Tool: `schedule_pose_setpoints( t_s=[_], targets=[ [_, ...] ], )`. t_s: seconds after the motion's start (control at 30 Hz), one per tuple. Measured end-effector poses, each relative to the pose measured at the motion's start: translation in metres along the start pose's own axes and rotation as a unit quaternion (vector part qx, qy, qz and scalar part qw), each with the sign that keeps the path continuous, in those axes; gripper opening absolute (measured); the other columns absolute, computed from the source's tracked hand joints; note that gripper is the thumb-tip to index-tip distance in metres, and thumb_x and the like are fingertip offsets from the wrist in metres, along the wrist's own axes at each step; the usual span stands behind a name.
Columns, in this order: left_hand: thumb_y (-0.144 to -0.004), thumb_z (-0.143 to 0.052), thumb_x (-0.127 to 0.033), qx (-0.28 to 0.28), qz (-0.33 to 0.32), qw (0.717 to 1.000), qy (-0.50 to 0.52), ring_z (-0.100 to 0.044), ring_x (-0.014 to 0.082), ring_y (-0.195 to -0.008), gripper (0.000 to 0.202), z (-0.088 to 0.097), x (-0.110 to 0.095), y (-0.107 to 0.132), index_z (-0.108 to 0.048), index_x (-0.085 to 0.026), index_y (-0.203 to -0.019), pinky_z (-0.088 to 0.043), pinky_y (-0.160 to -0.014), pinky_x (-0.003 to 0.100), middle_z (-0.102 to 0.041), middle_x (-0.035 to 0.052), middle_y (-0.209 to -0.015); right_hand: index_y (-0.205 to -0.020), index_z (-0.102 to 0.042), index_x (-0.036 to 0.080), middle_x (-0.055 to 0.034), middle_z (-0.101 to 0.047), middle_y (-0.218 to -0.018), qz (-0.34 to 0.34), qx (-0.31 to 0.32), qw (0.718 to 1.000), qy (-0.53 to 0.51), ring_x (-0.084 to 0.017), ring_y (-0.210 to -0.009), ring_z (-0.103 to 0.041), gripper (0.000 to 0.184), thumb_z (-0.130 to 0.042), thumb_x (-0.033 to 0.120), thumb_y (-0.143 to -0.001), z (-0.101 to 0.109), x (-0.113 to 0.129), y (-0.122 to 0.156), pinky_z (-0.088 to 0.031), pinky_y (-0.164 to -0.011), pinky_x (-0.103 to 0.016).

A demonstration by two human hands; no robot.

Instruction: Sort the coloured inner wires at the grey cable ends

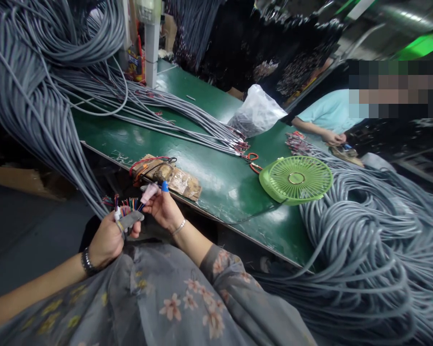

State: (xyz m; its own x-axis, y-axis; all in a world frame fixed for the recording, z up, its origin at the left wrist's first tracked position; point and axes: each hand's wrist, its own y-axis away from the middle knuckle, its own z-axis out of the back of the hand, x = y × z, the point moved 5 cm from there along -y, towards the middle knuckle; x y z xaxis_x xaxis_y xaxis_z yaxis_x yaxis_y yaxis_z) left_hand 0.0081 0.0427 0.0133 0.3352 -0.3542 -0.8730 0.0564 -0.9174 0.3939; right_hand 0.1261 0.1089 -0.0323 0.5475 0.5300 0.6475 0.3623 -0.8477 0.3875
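Observation:
My left hand (106,240) is closed around the end of a grey cable (132,219), low and left of the green table (216,168). Several thin coloured wires (128,204) fan out of the cable's stripped end. My right hand (162,207) is right beside it, its fingers pinched at those wire tips. Pale and blue finger cots cover its fingertips. A thick bundle of grey cables (50,125) runs from the upper left down to my hands.
A green fan (296,179) lies flat on the table. A heap of coiled grey cable (368,250) fills the right side. A clear plastic bag (256,113) and a taped wooden jig (166,175) sit on the table. Another person's hands (334,138) work at the far right.

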Motion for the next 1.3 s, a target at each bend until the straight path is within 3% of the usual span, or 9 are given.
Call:
schedule_pose_setpoints(
  t_s=[0.23, 0.53, 0.8, 1.17, 1.3],
  targets=[
    [-0.045, -0.093, -0.037, -0.033, -0.031, 0.999, 0.015, -0.056, 0.0119, -0.042, 0.03, 0.008, -0.002, 0.002, -0.072, -0.019, -0.057, -0.044, -0.041, 0.023, -0.066, -0.0002, -0.047, -0.081, -0.069, 0.018, 0.0019, -0.061, -0.067, 0.035, -0.007, 0.999, 0.004, -0.011, -0.06, -0.051, 0.037, -0.078, 0.054, -0.089, -0.001, 0.004, 0.007, -0.049, -0.056, -0.02],
    [-0.046, -0.09, -0.037, -0.038, -0.028, 0.999, 0.012, -0.055, 0.0123, -0.043, 0.03, 0.003, 0.001, -0.004, -0.071, -0.019, -0.06, -0.044, -0.043, 0.023, -0.066, -0.0004, -0.049, -0.086, -0.071, 0.02, -0.0021, -0.072, -0.083, 0.001, 0.019, 1.0, -0.015, -0.014, -0.07, -0.061, 0.043, -0.071, 0.063, -0.092, -0.002, -0.002, 0.001, -0.054, -0.064, -0.025],
    [-0.042, -0.093, -0.039, -0.036, -0.021, 0.999, 0.004, -0.054, 0.0118, -0.044, 0.036, -0.001, 0.002, -0.006, -0.069, -0.018, -0.059, -0.044, -0.043, 0.023, -0.065, -0.0008, -0.048, -0.086, -0.071, 0.02, -0.0016, -0.071, -0.077, 0.019, -0.024, 0.998, -0.064, -0.014, -0.069, -0.062, 0.039, -0.076, 0.058, -0.091, -0.002, -0.006, -0.007, -0.054, -0.065, -0.025],
    [-0.051, -0.091, -0.039, -0.011, -0.038, 0.999, -0.003, -0.055, 0.013, -0.045, 0.033, 0.01, 0.013, -0.008, -0.067, -0.019, -0.064, -0.044, -0.045, 0.025, -0.066, -0.0006, -0.051, -0.082, -0.065, 0.023, -0.0021, -0.07, -0.082, -0.007, 0.011, 0.998, -0.059, -0.016, -0.074, -0.061, 0.05, -0.065, 0.072, -0.091, 0.005, -0.011, 0.006, -0.052, -0.066, -0.026],
    [-0.046, -0.093, -0.038, -0.005, -0.02, 1.0, 0.004, -0.056, 0.0128, -0.044, 0.036, 0.012, 0.016, -0.007, -0.065, -0.019, -0.059, -0.045, -0.045, 0.024, -0.065, -0.0006, -0.048, -0.082, -0.066, 0.021, -0.0022, -0.07, -0.079, -0.026, 0.013, 0.998, -0.055, -0.016, -0.072, -0.06, 0.049, -0.066, 0.07, -0.091, 0.014, -0.017, 0.011, -0.052, -0.066, -0.026]
  ],
)
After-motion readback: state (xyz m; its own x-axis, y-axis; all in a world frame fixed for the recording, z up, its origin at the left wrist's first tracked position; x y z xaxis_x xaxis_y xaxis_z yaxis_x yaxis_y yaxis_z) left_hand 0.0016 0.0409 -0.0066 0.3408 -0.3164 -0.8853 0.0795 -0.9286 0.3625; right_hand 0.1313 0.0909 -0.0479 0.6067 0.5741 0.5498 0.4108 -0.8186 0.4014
